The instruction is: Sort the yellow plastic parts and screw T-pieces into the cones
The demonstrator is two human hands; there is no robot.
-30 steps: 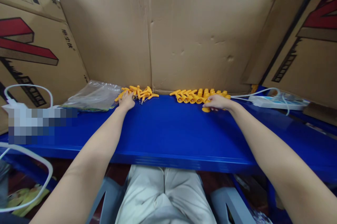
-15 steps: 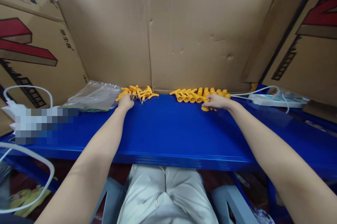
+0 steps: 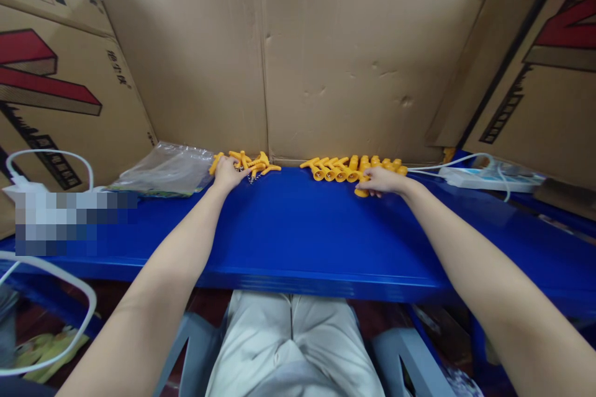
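Observation:
My left hand (image 3: 228,176) rests at a loose pile of yellow T-shaped plastic handles (image 3: 259,164). Its thumb and fingers are spread over the pile, partly hiding the pieces beneath. Small dark metal bits, like chains or springs, show among the handles. My right hand (image 3: 384,181) is closed on a yellow funnel-shaped plastic piece (image 3: 362,192), its wide rim turned down close to the blue surface. Just behind that hand, a row of similar yellow pieces (image 3: 329,174) lies side by side, several with round open ends facing me; others stand behind the fingers.
A blue shelf top (image 3: 298,229) spans the front. Tall cardboard (image 3: 354,61) walls in the back, with printed boxes on both sides. Clear plastic bags (image 3: 165,167) lie at left. A white power strip (image 3: 493,178) with cables is at right; another white cable (image 3: 51,153) loops at far left.
My left hand has moved slightly forward and right into the pile, its thumb now spread out. The right hand stays nearly in place with the yellow funnel-shaped piece.

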